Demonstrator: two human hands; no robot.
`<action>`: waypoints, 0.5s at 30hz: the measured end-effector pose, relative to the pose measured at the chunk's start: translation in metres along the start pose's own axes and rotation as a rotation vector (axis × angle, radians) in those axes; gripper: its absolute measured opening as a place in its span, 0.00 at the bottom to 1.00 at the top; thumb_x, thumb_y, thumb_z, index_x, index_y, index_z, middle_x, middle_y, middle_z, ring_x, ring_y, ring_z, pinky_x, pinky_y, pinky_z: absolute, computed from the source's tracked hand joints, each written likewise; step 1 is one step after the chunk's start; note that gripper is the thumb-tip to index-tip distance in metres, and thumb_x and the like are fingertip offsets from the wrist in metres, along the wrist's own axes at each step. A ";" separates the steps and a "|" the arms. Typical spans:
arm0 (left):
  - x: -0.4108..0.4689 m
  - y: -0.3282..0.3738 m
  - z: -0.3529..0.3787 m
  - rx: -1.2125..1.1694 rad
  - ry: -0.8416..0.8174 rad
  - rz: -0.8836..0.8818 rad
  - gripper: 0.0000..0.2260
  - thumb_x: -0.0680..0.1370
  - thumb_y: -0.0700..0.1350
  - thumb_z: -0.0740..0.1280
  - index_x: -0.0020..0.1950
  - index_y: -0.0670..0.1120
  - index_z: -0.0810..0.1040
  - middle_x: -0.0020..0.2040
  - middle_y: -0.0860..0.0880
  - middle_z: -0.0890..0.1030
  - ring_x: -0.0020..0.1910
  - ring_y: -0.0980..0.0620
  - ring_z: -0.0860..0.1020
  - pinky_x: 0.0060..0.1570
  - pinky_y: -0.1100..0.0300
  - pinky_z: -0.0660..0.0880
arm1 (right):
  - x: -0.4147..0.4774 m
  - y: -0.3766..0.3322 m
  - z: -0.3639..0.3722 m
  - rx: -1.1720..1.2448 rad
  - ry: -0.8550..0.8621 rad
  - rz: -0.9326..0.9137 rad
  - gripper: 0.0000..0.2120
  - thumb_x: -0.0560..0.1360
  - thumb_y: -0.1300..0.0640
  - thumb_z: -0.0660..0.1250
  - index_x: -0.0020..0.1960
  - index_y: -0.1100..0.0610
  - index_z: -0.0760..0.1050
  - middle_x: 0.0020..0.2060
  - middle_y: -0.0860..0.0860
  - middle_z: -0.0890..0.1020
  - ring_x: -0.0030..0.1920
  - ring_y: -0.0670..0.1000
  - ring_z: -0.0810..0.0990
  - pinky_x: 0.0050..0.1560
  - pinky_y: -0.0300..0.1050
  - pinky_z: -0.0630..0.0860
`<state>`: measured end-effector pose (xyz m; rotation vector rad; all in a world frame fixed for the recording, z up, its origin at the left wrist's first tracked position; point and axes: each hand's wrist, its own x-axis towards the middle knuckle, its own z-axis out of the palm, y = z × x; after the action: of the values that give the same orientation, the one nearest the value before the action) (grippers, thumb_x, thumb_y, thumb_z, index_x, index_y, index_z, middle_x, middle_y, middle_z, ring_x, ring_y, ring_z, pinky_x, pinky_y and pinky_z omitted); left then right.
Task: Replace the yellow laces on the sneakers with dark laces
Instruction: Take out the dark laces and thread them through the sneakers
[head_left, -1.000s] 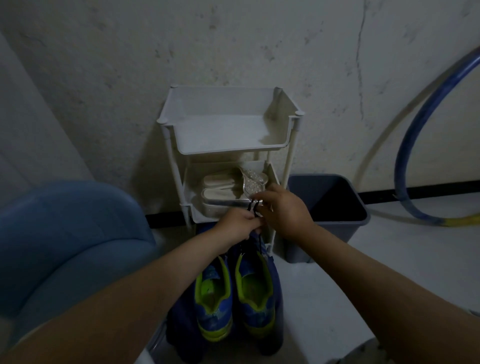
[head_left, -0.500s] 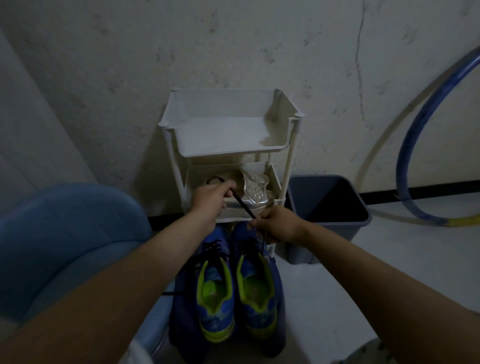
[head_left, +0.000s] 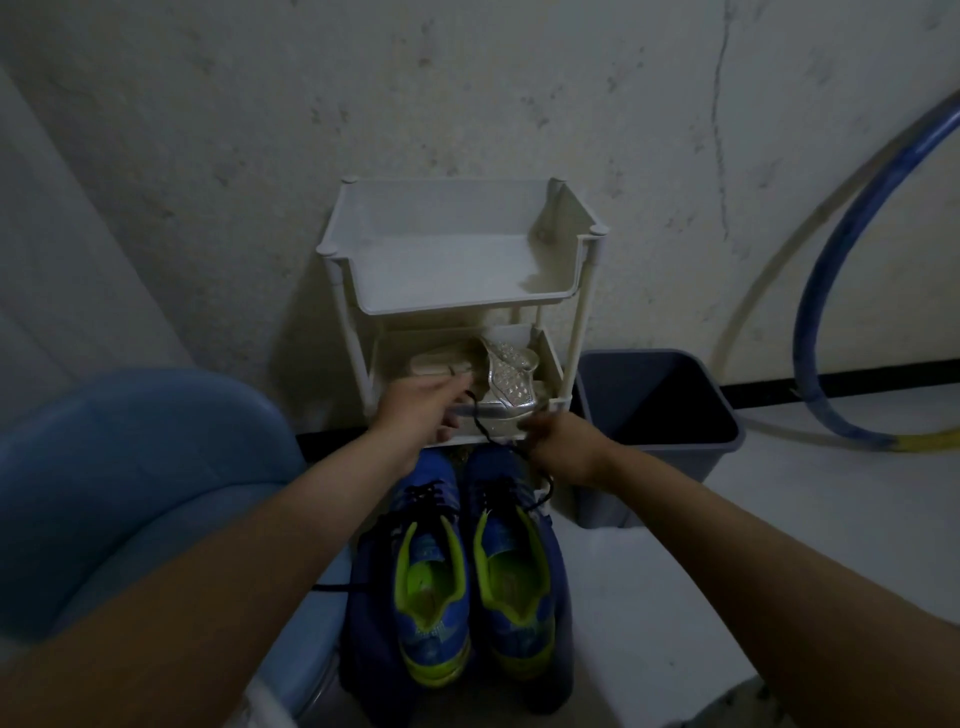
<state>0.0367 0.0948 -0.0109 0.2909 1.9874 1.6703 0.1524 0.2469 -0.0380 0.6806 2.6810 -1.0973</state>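
Note:
Two blue sneakers with lime-green lining stand side by side below me, the left sneaker (head_left: 428, 587) and the right sneaker (head_left: 511, 582), both threaded with dark laces. A dark lace (head_left: 485, 428) runs up from the right sneaker between my hands. My left hand (head_left: 415, 410) pinches its upper end in front of the rack's lower shelf. My right hand (head_left: 563, 444) grips the lace lower down, just above the right sneaker's toe. Another dark lace end (head_left: 337, 587) trails left from the left sneaker.
A white plastic rack (head_left: 457, 306) stands against the wall, with pale sandals (head_left: 501, 379) on its lower shelf. A grey bin (head_left: 670, 447) sits to its right. A blue rounded seat (head_left: 130, 467) is at my left. A blue hoop (head_left: 810, 332) leans on the wall.
My hands have drawn apart along the lace: the left rose toward the lower shelf, the right dropped toward the right sneaker, stretching the lace between them.

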 end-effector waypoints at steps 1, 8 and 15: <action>-0.003 -0.002 0.004 0.030 -0.043 0.032 0.08 0.77 0.45 0.70 0.53 0.43 0.83 0.43 0.48 0.83 0.30 0.54 0.75 0.27 0.64 0.72 | -0.001 -0.004 0.000 0.149 0.014 -0.035 0.24 0.77 0.63 0.65 0.72 0.55 0.69 0.65 0.54 0.76 0.58 0.52 0.78 0.50 0.39 0.77; -0.011 -0.007 0.017 0.323 -0.071 0.166 0.06 0.74 0.49 0.73 0.40 0.48 0.82 0.35 0.46 0.84 0.27 0.53 0.79 0.26 0.63 0.69 | -0.004 -0.021 -0.001 0.508 -0.029 -0.174 0.05 0.77 0.61 0.67 0.52 0.61 0.80 0.38 0.58 0.82 0.28 0.51 0.72 0.30 0.44 0.70; -0.011 -0.012 0.010 0.448 -0.160 0.092 0.04 0.74 0.47 0.73 0.44 0.47 0.84 0.39 0.50 0.85 0.31 0.52 0.80 0.30 0.61 0.73 | -0.007 -0.011 -0.003 0.353 -0.066 -0.156 0.06 0.78 0.59 0.67 0.46 0.54 0.83 0.36 0.52 0.85 0.28 0.49 0.74 0.33 0.43 0.74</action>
<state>0.0532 0.0951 -0.0204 0.6635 2.2320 1.1905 0.1532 0.2396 -0.0263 0.4796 2.5435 -1.6271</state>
